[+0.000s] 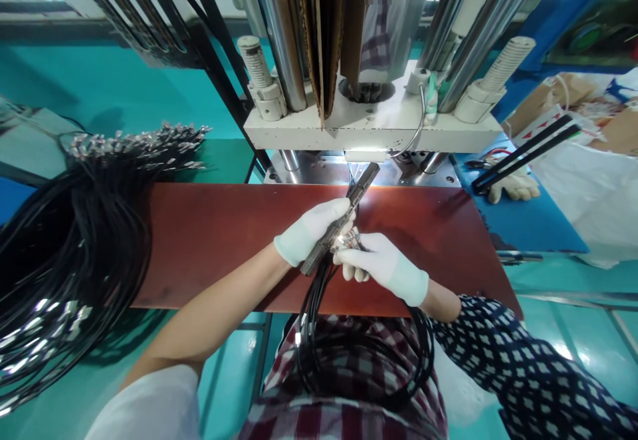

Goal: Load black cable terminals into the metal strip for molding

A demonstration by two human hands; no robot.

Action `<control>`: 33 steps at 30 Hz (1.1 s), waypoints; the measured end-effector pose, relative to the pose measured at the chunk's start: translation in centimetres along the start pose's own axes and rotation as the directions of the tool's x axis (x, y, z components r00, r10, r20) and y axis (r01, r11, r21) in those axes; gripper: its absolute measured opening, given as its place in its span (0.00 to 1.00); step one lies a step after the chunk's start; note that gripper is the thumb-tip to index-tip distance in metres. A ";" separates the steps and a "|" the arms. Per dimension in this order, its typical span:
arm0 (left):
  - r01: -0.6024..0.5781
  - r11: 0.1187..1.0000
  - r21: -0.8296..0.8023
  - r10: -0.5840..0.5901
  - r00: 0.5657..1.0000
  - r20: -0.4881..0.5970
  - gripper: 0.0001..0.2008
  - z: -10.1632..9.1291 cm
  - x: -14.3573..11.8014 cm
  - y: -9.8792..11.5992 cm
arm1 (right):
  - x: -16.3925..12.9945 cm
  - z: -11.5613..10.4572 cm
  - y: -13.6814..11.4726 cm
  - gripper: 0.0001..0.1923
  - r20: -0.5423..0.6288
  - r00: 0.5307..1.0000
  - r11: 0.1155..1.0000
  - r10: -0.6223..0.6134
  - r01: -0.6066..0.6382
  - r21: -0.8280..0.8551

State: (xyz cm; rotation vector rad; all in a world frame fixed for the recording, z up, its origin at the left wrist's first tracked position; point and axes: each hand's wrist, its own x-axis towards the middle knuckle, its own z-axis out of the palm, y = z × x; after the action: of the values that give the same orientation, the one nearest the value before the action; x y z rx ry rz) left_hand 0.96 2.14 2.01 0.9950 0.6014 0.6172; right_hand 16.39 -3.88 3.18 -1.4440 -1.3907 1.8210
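Gloved in white, my left hand (316,226) is closed around a long dark metal bar (365,184), which slants up toward the press. My right hand (381,262), also in a white glove, pinches shiny metal cable connectors (347,240) against the near side of the bar. Black cables (310,304) hang from beneath both hands and loop across my lap over a checked apron (319,420). The fingers partly hide where connectors and bar meet. Both hands are above a reddish-brown board (224,247).
A white press (309,131) with steel columns stands just beyond the board. At left lies a large bundle of black cables (104,207) with metal ends. On the right, a blue surface (543,220) bears a glove (516,186) and dark bars (528,151), beside white plastic bags (588,194).
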 end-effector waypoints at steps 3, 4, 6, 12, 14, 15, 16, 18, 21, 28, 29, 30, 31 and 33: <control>0.001 1.000 0.013 0.000 0.995 -0.103 0.18 0.5 -0.2 -0.1 | 0.3 0.6 0.1 0.16 -0.013 0.999 0.996 -0.033 0.032 -0.080; 0.001 1.000 0.022 0.002 0.992 -0.125 0.18 0.7 -0.3 -0.1 | 0.3 0.8 0.2 0.16 -0.021 0.999 0.995 -0.036 0.034 -0.090; -0.018 0.999 0.038 0.024 0.986 -0.167 0.18 0.9 -0.3 -0.2 | 0.3 1.1 0.2 0.15 -0.031 0.999 0.996 -0.023 0.021 -0.084; -0.128 0.969 0.212 0.187 0.939 -0.288 0.18 1.2 -0.3 -1.0 | 0.2 1.6 -0.3 0.14 -0.088 0.996 0.991 -0.001 -0.011 -0.136; -0.148 0.933 0.328 0.259 0.909 -0.327 0.18 1.2 -0.3 -1.1 | 0.2 1.7 -0.2 0.14 -0.101 0.995 0.983 -0.006 -0.012 -0.185; -0.143 0.920 0.365 0.273 0.902 -0.334 0.18 1.1 -0.2 -1.2 | 0.2 1.7 0.0 0.14 -0.090 0.996 0.982 -0.012 -0.005 -0.188; -0.135 0.915 0.381 0.273 0.901 -0.336 0.18 1.0 -0.2 -1.2 | 0.2 1.6 0.2 0.15 -0.070 0.997 0.984 -0.022 0.009 -0.176; -0.127 0.927 0.354 0.246 0.917 -0.315 0.18 0.8 -0.3 -1.1 | 0.2 1.6 0.6 0.17 -0.036 0.998 0.993 -0.044 0.040 -0.112; -0.129 0.959 0.253 0.196 0.946 -0.259 0.18 0.4 -0.6 -0.8 | 0.2 1.4 1.1 0.19 -0.047 0.995 0.996 -0.087 0.088 0.017; -0.141 0.973 0.185 0.170 0.974 -0.149 0.20 0.1 -0.9 -0.6 | 0.9 1.3 1.2 0.18 -0.170 0.981 0.995 -0.098 0.093 -0.037; -0.136 0.974 0.182 0.164 0.976 -0.146 0.20 0.1 -0.9 -0.7 | 0.9 1.3 1.1 0.18 -0.168 0.982 0.996 -0.082 0.078 -0.031; -0.132 0.974 0.182 0.160 0.976 -0.147 0.20 0.1 -0.9 -0.7 | 1.0 1.3 0.9 0.18 -0.162 0.984 0.997 -0.072 0.070 -0.022; -0.129 0.974 0.184 0.158 0.976 -0.148 0.20 0.1 -0.9 -0.8 | 1.0 1.3 0.7 0.18 -0.154 0.986 0.998 -0.067 0.065 -0.013; -0.124 0.974 0.190 0.154 0.976 -0.153 0.20 0.0 -0.9 -0.8 | 0.9 1.2 0.2 0.18 -0.137 0.989 0.999 -0.054 0.055 0.002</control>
State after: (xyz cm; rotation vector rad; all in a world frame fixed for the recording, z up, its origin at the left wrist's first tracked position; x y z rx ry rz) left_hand 0.50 1.16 1.51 1.1697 0.7499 0.7868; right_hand 15.06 -3.77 2.51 -1.4839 -1.3430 1.6583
